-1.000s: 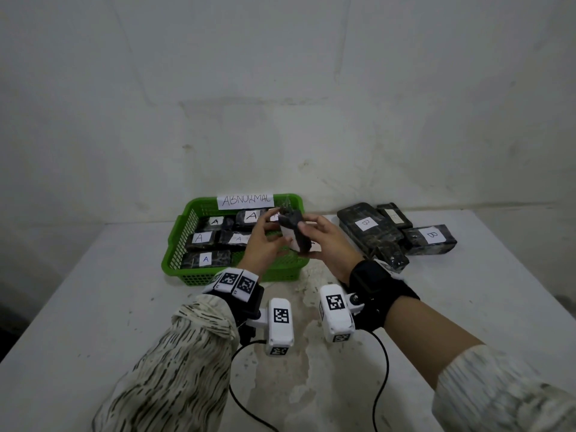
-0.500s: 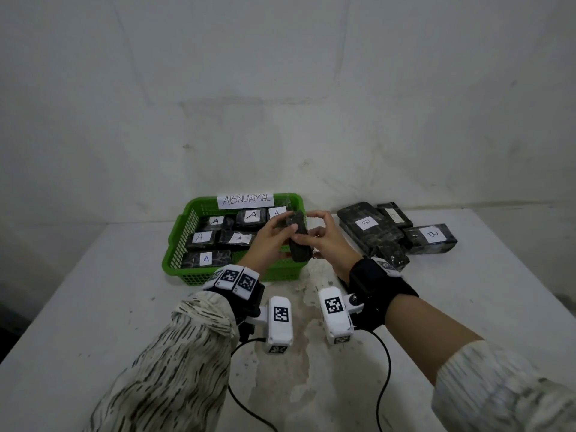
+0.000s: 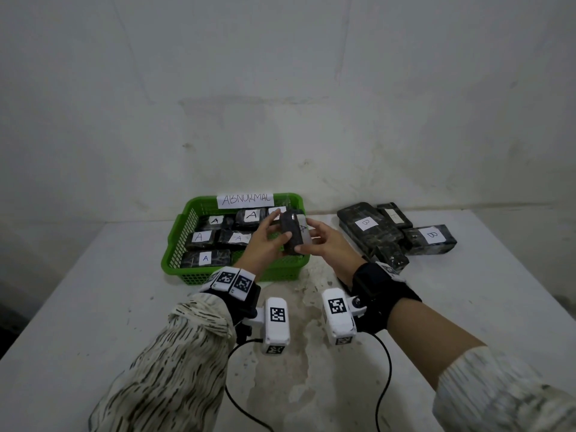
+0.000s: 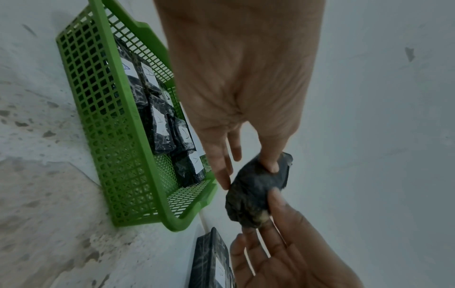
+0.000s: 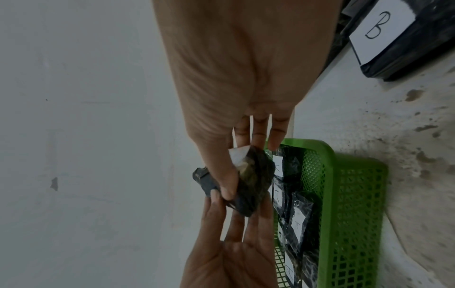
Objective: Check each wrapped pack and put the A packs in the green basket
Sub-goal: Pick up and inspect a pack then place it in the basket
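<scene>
A dark wrapped pack (image 3: 291, 233) stands on end in the air above the near right corner of the green basket (image 3: 174, 244). My left hand (image 3: 274, 232) pinches it from the left and my right hand (image 3: 307, 240) pinches it from the right. A white label on its right face is partly hidden by my right fingers, so its letter is unclear. The left wrist view shows my left thumb (image 4: 270, 163) pressing on the pack (image 4: 256, 191). In the right wrist view my right thumb (image 5: 226, 175) lies across the pack (image 5: 253, 183). Several packs marked A (image 3: 251, 215) lie in the basket.
The basket carries a paper sign reading ABNORMAL (image 3: 245, 200) on its far rim. Dark packs marked B (image 3: 431, 240) lie in a cluster on the white table (image 3: 93, 307) to the right. A wall stands close behind. Two cables trail near the front edge.
Both hands have turned the pack between them over the basket's right side. It now stands more upright, with its label facing right instead of toward me.
</scene>
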Demonstrator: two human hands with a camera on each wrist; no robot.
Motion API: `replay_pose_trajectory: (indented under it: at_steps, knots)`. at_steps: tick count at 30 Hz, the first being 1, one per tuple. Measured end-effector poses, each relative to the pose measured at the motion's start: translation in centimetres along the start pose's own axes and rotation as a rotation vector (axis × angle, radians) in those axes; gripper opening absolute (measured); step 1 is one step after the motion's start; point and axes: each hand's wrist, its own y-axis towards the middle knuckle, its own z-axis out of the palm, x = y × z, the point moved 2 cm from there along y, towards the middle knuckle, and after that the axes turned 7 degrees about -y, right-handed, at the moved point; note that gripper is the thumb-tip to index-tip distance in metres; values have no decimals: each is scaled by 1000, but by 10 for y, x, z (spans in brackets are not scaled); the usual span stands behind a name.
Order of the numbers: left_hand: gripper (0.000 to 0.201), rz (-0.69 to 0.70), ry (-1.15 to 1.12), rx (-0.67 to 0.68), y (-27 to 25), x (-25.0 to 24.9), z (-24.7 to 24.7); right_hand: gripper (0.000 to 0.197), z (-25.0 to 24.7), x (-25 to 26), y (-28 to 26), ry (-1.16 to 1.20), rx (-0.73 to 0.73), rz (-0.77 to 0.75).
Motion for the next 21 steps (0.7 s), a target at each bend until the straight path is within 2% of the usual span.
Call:
replay_pose_trajectory:
  at_steps: [3, 7, 10, 13, 16, 21]
  knots:
    - [42, 39, 11, -114, 3, 0, -3, 34, -3, 3, -3, 55, -44, 1]
    - [30, -31, 39, -38, 2, 3, -3, 14, -7, 2, -4, 118, -28, -25]
    - [23, -123, -27, 24, -1, 7, 2, 19, -3, 0, -7, 55, -44, -7]
    - [30, -162, -95, 33, -2, 6, 4, 33, 2, -2, -8, 64, -19, 76]
    - [35, -158, -144, 39, -4, 5, 3, 35, 5, -1, -10, 34, 44, 134]
    - [41, -88, -11, 46, 0, 6, 0, 30, 9, 1, -8, 18, -2, 80]
